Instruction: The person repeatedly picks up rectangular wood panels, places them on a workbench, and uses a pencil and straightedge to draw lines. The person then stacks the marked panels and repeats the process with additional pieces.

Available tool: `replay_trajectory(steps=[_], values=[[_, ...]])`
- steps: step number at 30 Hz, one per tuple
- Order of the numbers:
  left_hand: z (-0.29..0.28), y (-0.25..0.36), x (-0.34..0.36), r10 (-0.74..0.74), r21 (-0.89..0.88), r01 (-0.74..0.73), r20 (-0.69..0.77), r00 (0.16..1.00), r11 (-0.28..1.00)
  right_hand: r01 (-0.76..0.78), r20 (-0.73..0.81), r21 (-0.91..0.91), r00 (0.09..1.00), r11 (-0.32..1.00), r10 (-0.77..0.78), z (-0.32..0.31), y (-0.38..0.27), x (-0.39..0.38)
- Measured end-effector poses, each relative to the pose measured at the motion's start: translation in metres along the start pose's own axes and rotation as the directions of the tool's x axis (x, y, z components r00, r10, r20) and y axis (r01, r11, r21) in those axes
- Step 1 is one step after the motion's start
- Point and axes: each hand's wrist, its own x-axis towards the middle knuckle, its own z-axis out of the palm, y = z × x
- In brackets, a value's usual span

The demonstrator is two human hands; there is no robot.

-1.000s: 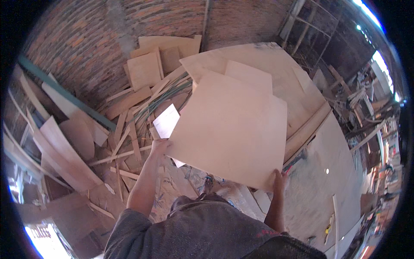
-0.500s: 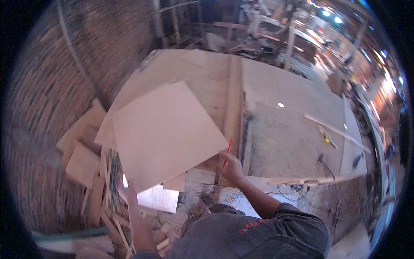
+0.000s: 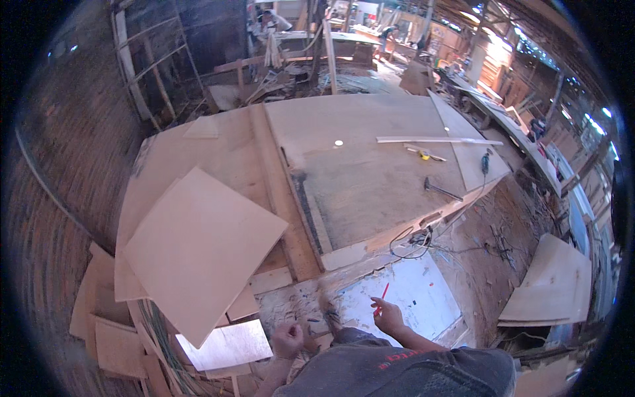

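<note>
Currently, right hand (image 3: 389, 318) pinches slim red pencil (image 3: 385, 291), end jutting past fingers (image 3: 376, 302); left hand (image 3: 288, 339) curled closed, seemingly empty; light pinch should suffice.

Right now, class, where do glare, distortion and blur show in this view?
Head view: glare whitens the shiny rectangular sheet at lower left; head view: fisheye distortion bows the thin grey strip along the brown brick wall, whose texture looks smeared; head view: the slim red stick in the right hand is distinguishable.
</note>
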Motion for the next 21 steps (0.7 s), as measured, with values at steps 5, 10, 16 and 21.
replay_trajectory(steps=[5, 10, 16, 21], values=[[0.053, 0.034, 0.003, 0.120, -0.052, -0.110, 0.248, 0.961, 0.993, 0.005, -0.127, 0.053, 0.992, 0.999, 0.002, -0.022, 0.047, -0.014], [0.118, 0.067, 0.018, 0.160, -0.032, -0.158, 0.297, 0.941, 0.987, -0.079, -0.170, 0.085, 0.981, 0.993, 0.093, -0.057, 0.104, -0.023], [0.236, 0.112, 0.041, 0.221, -0.053, -0.218, 0.403, 0.888, 0.975, -0.188, -0.231, 0.061, 0.953, 0.980, 0.197, -0.091, 0.251, -0.048], [0.343, 0.181, 0.060, 0.283, 0.014, -0.319, 0.423, 0.861, 0.948, -0.328, -0.393, 0.131, 0.849, 0.936, 0.353, -0.178, 0.341, -0.043]])
